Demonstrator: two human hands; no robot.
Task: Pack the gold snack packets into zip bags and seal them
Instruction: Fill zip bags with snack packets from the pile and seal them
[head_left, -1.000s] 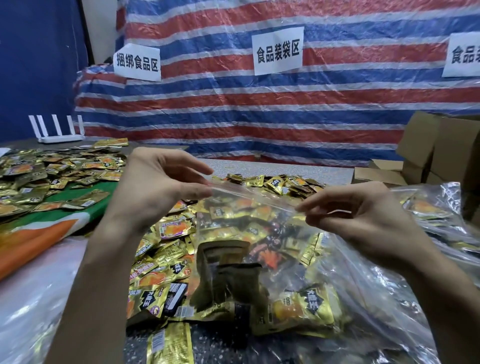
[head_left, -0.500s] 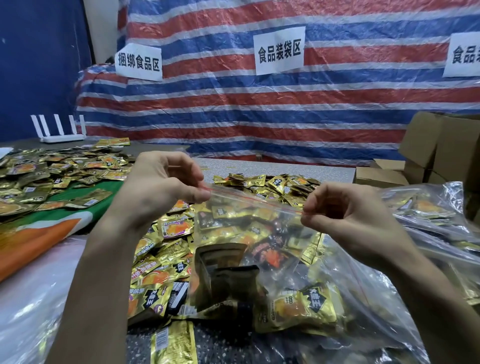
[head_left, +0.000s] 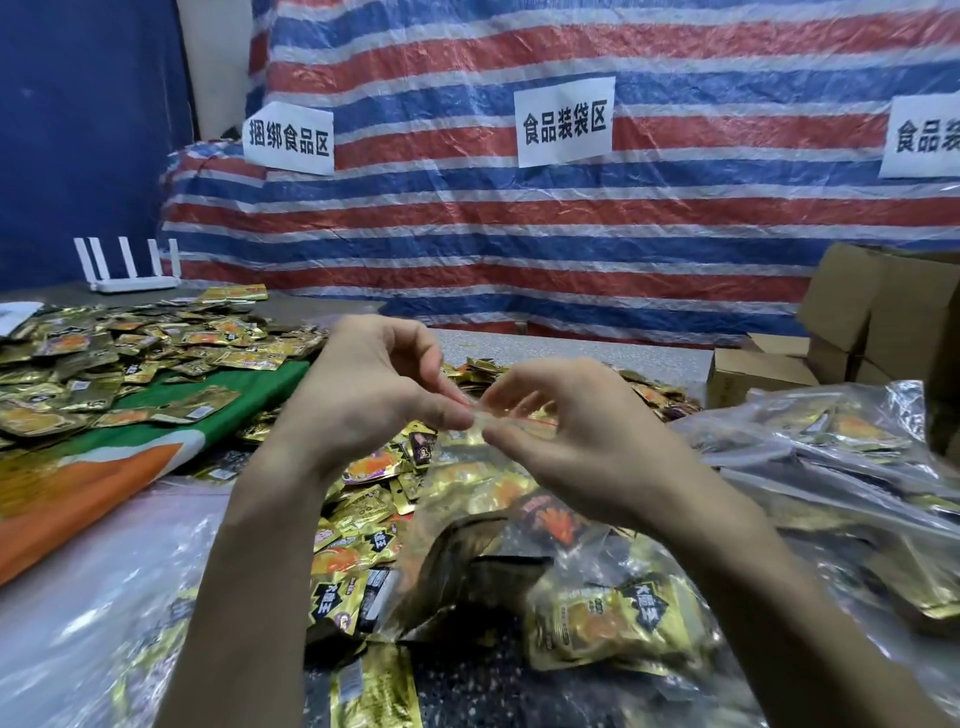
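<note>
Two hands meet at the top strip of one clear zip bag (head_left: 587, 571). The left hand (head_left: 363, 400) has its grip pinched on the strip between thumb and fingers, and the right hand (head_left: 587, 441) has its grip clamped on it just beside, fingertips nearly touching. The bag hangs to the tabletop (head_left: 571, 348) with at least two gold snack packets (head_left: 608, 623) visible inside. Loose packets (head_left: 358, 519), too many to count, lie heaped beneath and to the left. Behind, three paper signs (head_left: 565, 122) hang on the striped tarp (head_left: 519, 234), and one white router (head_left: 130, 273) shows five antennas.
</note>
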